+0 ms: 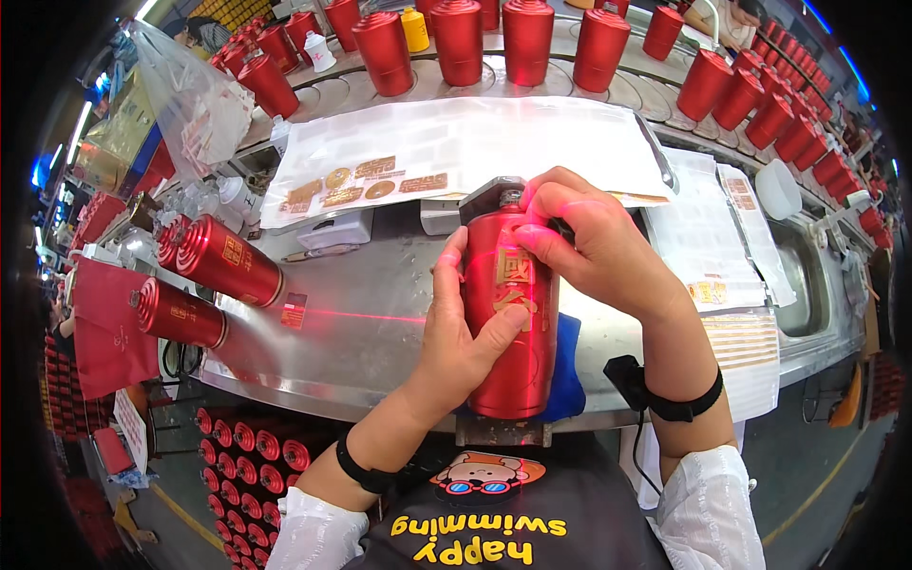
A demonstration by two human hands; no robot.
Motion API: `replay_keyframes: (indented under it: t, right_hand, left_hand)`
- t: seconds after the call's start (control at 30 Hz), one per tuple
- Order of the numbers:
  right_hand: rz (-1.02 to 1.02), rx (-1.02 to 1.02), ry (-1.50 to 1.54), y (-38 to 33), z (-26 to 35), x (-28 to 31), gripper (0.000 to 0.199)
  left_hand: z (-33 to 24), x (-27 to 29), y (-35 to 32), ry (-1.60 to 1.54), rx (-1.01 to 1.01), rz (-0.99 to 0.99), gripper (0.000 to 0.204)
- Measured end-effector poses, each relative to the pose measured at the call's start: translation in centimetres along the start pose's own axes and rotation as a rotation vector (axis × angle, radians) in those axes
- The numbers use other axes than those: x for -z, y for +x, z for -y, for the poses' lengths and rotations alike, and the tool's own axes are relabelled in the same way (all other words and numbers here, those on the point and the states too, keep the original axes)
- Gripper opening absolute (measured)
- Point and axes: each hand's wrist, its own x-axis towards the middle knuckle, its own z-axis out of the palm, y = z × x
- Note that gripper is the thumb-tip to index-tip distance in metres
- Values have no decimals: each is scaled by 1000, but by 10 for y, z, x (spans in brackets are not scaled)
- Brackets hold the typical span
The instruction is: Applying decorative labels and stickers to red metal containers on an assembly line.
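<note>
A red metallic bottle (511, 380) with gold characters down its front lies in front of me, neck pointing away, on a metal rest (494, 198). My left hand (454, 347) wraps its left side, the thumb pressed on the front beside the lower character. At the bottle's shoulder, just above the upper character, my right hand (603, 242) is closed in a pinch. Whatever lies between those fingertips is too small to make out. Red laser lines cross the bottle and the right fingers. A blue cloth (567, 370) shows beside the bottle's lower right.
White sheets bearing gold stickers (375, 169) cover the table's far side. Two red bottles (228, 261) lie at the left. More red bottles (527, 43) stand along a conveyor behind. A sink (803, 275) is at the right, a plastic bag (185, 104) far left.
</note>
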Motion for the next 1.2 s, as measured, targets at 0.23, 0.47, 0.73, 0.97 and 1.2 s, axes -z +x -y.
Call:
replay_keyframes:
  t: [0.23,0.47,0.73,0.97,1.2]
  right_hand:
    - [2,1,-6,0,0,1,18]
    - [6,12,-16,0,-1,-1,18]
    - [0,19,-4,1,1,1,17]
    - [7,18,-4,2,0,1,16]
    - [16,24,-16,2,0,0,16]
  left_hand:
    - [-6,-3,1,15,21,24,87]
    - [-5,0,-1,-124,54,23,83]
    - [-10,-3,0,1,43,26,83]
    - [-4,2,-2,-125,49,68,83]
    - [-7,2,-2,-183,46,88,80]
